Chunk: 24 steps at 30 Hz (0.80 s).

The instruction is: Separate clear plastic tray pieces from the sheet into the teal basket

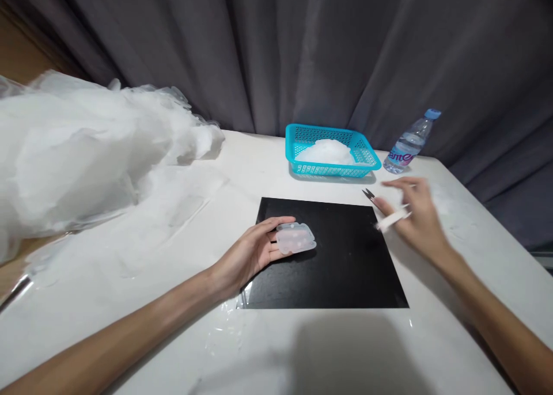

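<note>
My left hand (253,248) rests on the left part of a black mat (337,268) and holds a small translucent plastic piece (296,238) between thumb and fingers. My right hand (415,216) hovers off the mat's upper right corner, blurred by motion, its fingers closed around small thread snips (382,208) with white handles and dark tips pointing up and left.
A turquoise basket (332,149) with whitish plastic pieces stands behind the mat. A water bottle (410,141) lies tilted to its right. A big heap of clear plastic (78,153) covers the table's left side. Grey curtains hang behind.
</note>
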Tool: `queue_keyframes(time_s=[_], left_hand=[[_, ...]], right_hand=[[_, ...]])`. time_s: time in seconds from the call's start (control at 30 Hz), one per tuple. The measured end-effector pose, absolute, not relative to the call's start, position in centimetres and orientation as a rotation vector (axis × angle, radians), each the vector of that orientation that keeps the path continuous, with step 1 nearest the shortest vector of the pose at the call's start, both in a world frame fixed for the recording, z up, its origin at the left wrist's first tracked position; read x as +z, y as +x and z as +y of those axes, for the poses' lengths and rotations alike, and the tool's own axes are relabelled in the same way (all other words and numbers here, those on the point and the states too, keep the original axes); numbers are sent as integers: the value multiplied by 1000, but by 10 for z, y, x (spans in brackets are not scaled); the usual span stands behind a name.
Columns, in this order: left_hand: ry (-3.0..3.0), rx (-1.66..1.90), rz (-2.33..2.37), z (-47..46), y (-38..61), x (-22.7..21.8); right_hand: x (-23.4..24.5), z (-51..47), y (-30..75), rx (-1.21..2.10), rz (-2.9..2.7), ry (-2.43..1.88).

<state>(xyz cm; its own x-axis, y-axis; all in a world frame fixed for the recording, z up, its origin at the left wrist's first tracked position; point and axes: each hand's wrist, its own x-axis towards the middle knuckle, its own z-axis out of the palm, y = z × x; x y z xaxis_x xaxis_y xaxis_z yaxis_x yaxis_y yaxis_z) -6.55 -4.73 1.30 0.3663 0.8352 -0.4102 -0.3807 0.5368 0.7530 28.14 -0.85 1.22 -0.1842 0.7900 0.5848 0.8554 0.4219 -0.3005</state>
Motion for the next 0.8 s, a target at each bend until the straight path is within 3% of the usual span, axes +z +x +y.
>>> queue_keyframes(time_s=[0.13, 0.23, 0.47, 0.8], left_hand=[[579, 804, 785, -50, -65, 10], [553, 760, 666, -54, -65, 9], [728, 754, 699, -63, -63, 1], [811, 768, 694, -66, -59, -1]], right_hand=[[-3, -58, 199, 145, -2316, -961], [-13, -79, 181, 27, -2353, -816], [-15, -77, 185, -108, -2346, -763], [-15, -76, 185, 2, -2333, -810]])
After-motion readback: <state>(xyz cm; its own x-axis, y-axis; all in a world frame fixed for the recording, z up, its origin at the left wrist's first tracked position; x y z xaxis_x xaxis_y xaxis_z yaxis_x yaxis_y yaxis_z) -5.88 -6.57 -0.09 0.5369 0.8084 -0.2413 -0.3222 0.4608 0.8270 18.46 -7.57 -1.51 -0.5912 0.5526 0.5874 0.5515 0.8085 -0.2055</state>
